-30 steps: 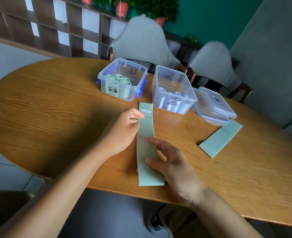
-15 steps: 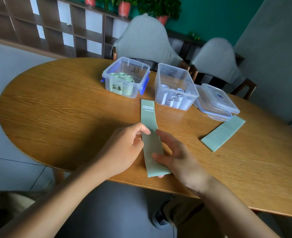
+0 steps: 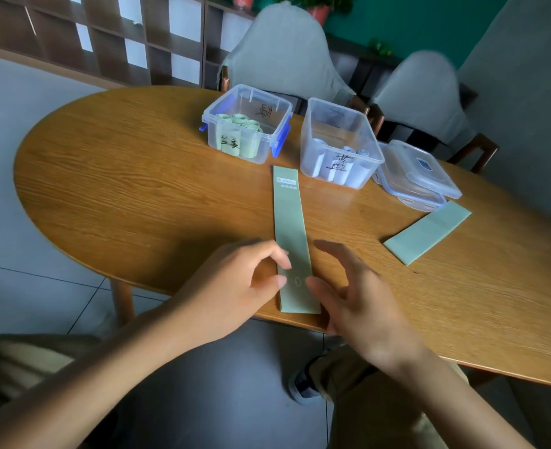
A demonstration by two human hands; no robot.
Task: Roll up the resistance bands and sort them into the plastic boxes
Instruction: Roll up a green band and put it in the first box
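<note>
Band (image 3: 289, 228): pale green, flat, unrolled, lying lengthwise on the table (image 3: 144, 189); near end at the table's front edge, far end just short of the boxes, small printed label at the far end.

Left hand (image 3: 235, 286): at the band's left side near its near end; thumb and forefinger tips touch the band's left edge, fingers loosely bent, nothing clasped.

Right hand (image 3: 355, 296): at the band's right side, opposite the left hand; fingers spread and relaxed, thumb tip at the band's right edge, nothing grasped.

Green box (image 3: 283, 108): clear, blue clips, beyond and left of the band's far end; holds rolled green bands standing on end; handwritten mark on front.

Blue box (image 3: 371, 134): clear, beyond and right of the band's far end; holds pale blue rolls; handwritten mark on front.

Lids (image 3: 419, 173): two, stacked, right of the blue box.

Second band (image 3: 428, 231): pale green, flat, well right of the first band, just in front of the lids.
</note>
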